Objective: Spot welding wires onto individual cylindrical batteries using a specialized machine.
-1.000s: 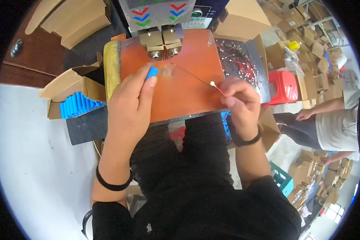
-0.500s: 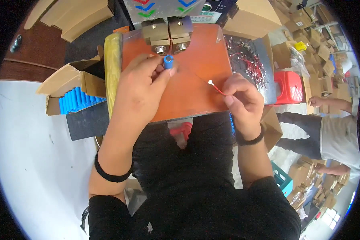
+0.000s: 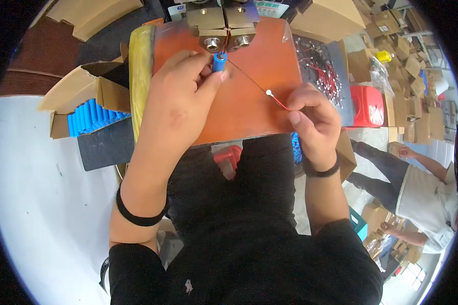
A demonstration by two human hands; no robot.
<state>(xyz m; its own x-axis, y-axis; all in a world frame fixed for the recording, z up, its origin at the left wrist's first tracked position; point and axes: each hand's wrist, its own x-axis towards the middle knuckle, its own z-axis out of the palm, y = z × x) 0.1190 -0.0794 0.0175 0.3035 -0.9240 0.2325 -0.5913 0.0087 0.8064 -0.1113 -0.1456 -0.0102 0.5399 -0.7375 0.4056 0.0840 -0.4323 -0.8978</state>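
My left hand [image 3: 180,99] pinches a blue cylindrical battery cell [image 3: 219,64], its end turned up, directly under the two metal electrode blocks [image 3: 223,29] of what looks like a spot welder. Thin copper-coloured tips between the blocks reach down to the cell's end; whether they touch it I cannot tell. Between thumb and forefinger, my right hand [image 3: 316,122] grips a red wire [image 3: 280,103] with a small white connector [image 3: 269,93]. From that connector a thin dark wire [image 3: 249,78] stretches to the cell. An orange mat [image 3: 254,109] lies beneath both hands.
At left, a cardboard box [image 3: 114,94] holds several blue cells [image 3: 94,116]. Red wire leads with white connectors [image 3: 326,81] lie on a dark surface at right, beside a red plastic container [image 3: 366,105]. Another person [image 3: 417,195] stands farther right among cartons.
The cell has moved up, closer to the electrode tips. The dark wire now shows taut between connector and cell. The whole view has shifted slightly, and the other person has moved.
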